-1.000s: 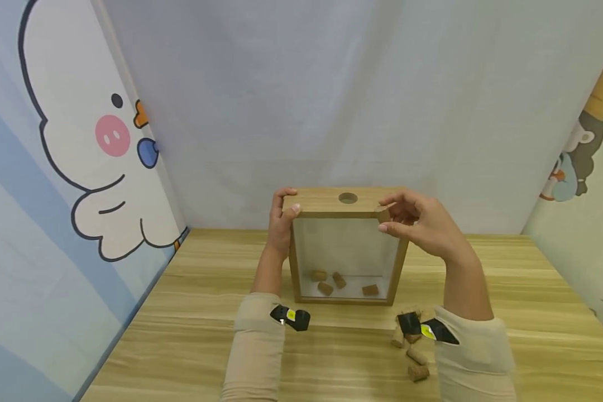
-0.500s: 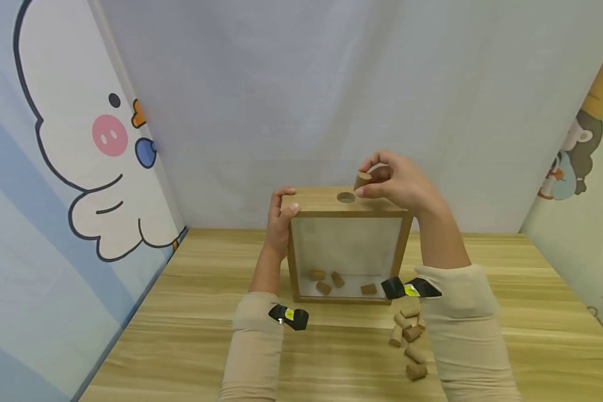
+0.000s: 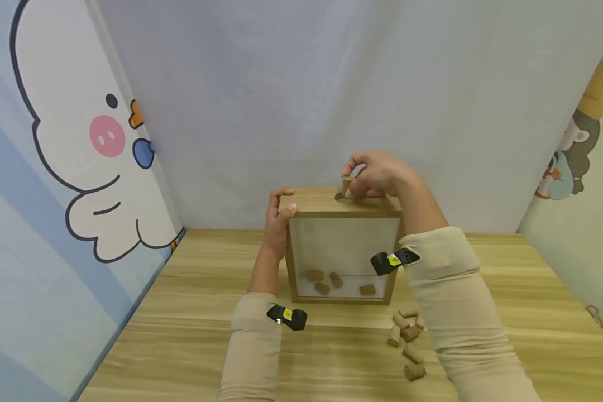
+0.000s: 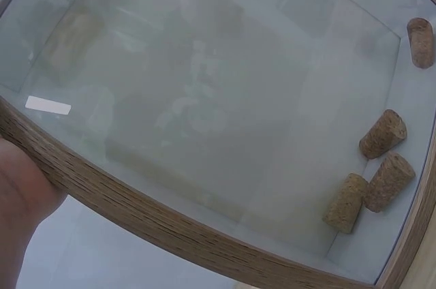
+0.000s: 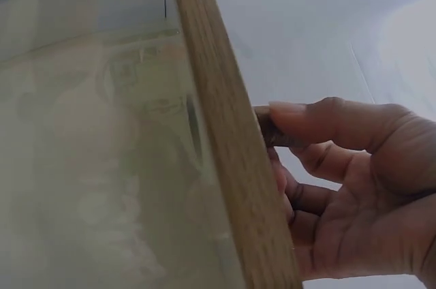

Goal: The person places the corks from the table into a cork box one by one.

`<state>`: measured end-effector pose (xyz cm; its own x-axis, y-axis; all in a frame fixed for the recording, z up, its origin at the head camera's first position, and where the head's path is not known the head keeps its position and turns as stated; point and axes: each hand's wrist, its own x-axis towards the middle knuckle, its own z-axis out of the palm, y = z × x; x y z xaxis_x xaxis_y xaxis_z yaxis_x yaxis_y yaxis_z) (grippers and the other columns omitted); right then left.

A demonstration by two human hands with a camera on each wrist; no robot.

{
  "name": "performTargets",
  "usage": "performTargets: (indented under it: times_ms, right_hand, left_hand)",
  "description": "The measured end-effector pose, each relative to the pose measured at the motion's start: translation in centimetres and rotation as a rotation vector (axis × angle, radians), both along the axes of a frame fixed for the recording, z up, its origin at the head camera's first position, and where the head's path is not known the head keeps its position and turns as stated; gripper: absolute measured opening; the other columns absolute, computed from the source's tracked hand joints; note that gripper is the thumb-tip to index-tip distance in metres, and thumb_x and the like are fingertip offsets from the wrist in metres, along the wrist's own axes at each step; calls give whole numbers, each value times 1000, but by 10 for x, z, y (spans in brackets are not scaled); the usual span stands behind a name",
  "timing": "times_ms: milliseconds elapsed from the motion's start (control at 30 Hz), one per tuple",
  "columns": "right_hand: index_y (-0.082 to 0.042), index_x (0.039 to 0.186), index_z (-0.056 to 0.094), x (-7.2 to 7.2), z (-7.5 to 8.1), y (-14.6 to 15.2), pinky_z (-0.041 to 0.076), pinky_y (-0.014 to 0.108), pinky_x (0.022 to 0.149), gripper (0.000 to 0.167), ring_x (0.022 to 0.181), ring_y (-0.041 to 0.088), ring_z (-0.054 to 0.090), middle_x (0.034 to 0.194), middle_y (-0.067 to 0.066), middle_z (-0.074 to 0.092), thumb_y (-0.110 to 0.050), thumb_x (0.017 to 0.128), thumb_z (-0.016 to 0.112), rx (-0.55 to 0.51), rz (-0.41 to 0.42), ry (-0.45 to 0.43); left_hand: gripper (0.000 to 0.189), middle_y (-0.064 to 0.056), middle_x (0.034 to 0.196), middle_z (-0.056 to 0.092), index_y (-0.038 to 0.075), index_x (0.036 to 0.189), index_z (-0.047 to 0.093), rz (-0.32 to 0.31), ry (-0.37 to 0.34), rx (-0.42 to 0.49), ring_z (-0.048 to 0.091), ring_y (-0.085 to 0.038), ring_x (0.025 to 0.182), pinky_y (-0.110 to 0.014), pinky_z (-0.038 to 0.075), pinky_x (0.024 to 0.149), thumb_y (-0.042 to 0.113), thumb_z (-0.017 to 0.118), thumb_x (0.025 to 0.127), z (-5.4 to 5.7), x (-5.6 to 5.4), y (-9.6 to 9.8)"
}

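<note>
The right hand [image 3: 379, 172] pinches a cork [image 3: 346, 183] upright at the hole [image 3: 339, 197] atop the clear-fronted wooden box [image 3: 314, 201], whose upper left corner the left hand [image 3: 276, 220] grips.

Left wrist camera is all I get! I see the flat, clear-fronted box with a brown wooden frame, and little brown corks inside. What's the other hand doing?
Observer: The right hand is pinching another brown cylindrical cork.

Operator: Ooh, where's it holding it?

Observer: Roughly upright at the round hole in the top of the wooden-framed box. I can't tell if its lower end is inside.

Operator: Any more corks outside?

Observer: Yes, a group of loose tan and brown cylindrical corks lies on the light wood-grain table, beside the beige right sleeve.
</note>
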<state>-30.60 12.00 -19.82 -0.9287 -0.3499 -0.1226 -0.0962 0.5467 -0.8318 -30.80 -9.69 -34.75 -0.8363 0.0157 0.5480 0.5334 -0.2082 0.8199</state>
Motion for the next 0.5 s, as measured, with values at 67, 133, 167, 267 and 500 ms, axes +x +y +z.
performTargets:
  times_ms: [67,133,167,267,500]
  right_hand:
    - [-5,104,52,-1,2,-2,32,23,45,33,53,12,43,81,9,56,3,77,68,27,12,-22]
    - [-4,106,51,-1,2,-2,30,23,44,32,49,12,41,80,11,59,5,79,64,16,25,-47]
    - [-3,106,51,-1,2,-2,30,23,44,31,49,12,40,80,12,59,6,79,63,8,28,-51]
    - [-2,107,51,4,-2,3,33,24,47,29,55,14,46,88,13,60,5,81,62,-32,32,-17]
    - [5,108,53,44,-27,26,48,33,74,28,85,24,58,97,16,59,-3,84,65,-175,89,216]
  left_hand:
    - [41,-8,139,26,12,115,44,0,-2,-8,39,-23,90,-35,36,75,29,50,78,0,0,0]
    - [42,-8,139,27,12,115,44,-1,-1,-13,39,-23,93,-36,35,76,30,50,78,-1,1,0]
    - [43,-7,139,27,11,115,44,-3,-1,-12,39,-24,93,-37,35,76,31,51,78,-1,1,1]
    - [42,-7,137,28,10,115,44,-4,5,-3,37,-17,102,-34,34,81,30,51,78,-2,0,3]
    - [35,-6,136,27,15,113,45,-50,7,37,44,-14,70,-26,41,61,25,50,80,-4,1,6]
